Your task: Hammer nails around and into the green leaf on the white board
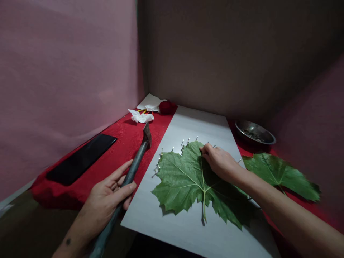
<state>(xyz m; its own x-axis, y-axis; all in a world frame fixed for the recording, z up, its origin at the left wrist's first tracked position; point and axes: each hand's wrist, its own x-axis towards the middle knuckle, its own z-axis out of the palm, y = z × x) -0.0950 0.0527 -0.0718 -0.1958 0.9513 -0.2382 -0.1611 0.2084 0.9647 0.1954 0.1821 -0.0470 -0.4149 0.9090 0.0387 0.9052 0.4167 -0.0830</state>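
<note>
A hammer [136, 161] with a dark handle lies in my left hand [109, 195], its head pointing away over the red cloth. My right hand [219, 161] is closed in a pinch at the upper edge of a large green leaf [185, 179]; what its fingertips hold, if anything, is hidden. The leaf lies on a white board [204, 120], its stem toward me. Several small nails [182, 143] stand in the board along the leaf's left and upper outline. My right forearm covers part of the leaf's right side.
A metal bowl [255, 132] of nails stands at the right, behind a second leaf [282, 173]. On the red cloth [126, 134], a black phone [82, 157] lies at the left. Crumpled white tissue [141, 116] and a red ball of yarn [166, 106] are at the back. Walls enclose the table.
</note>
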